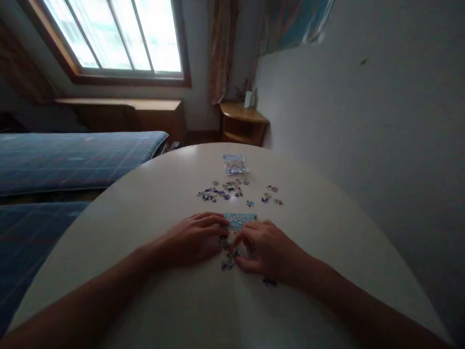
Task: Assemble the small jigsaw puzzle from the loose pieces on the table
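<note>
A partly assembled jigsaw puzzle [238, 220] lies on the white table close in front of me, its top strip light blue with lettering. My left hand [203, 237] rests flat along the puzzle's left side, fingers stretched out, fingertips touching its edge. Over the right part is my right hand [263, 247], with fingers curled and thumb bent in around a small jigsaw piece [236, 252] at the puzzle's inner edge. Below the fingertips sits a joined clump of pieces [227, 265]. My right hand hides part of the puzzle. One dark loose piece [269, 281] lies beneath my right wrist.
Beyond the puzzle, loose jigsaw pieces [214, 194] are scattered on the round table [163, 194], with several more pieces [267, 198] to the right. A printed picture sheet or packet [235, 165] lies farther back. A bed [72, 160] stands left, a wall [345, 121] right.
</note>
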`<state>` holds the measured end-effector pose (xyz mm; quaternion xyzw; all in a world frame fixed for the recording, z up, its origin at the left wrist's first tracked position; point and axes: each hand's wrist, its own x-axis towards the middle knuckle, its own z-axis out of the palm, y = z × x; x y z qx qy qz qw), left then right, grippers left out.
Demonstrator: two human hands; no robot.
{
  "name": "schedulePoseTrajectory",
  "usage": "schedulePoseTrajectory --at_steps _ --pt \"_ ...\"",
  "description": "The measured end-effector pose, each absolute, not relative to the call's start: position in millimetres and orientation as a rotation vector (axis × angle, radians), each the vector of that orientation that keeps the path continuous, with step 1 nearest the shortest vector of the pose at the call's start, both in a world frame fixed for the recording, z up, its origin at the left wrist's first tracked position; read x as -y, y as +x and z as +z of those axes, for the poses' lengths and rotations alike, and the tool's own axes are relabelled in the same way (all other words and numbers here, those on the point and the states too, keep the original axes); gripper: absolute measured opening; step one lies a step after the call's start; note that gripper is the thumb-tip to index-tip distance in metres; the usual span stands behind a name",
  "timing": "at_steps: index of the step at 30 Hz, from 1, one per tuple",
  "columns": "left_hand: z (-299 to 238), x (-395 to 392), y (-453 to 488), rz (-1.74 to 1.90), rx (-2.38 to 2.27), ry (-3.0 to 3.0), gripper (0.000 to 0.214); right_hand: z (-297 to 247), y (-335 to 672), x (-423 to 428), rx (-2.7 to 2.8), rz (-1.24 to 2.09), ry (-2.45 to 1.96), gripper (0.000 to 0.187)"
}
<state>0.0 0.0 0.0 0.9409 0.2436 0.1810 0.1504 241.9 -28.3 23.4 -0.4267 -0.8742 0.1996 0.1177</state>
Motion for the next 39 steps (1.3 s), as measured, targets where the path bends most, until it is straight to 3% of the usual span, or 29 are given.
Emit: schedulePoseTrajectory --at_steps 24,39 --pt "-3 -3 1 0.545 -0.706 2.714 0.034 30 246 28 2.595 0.5 -1.184 0.023" --pt "1 -2 1 0.589 -0.613 2.727 0.029 30 244 27 2.579 0.472 -1.216 0.014"
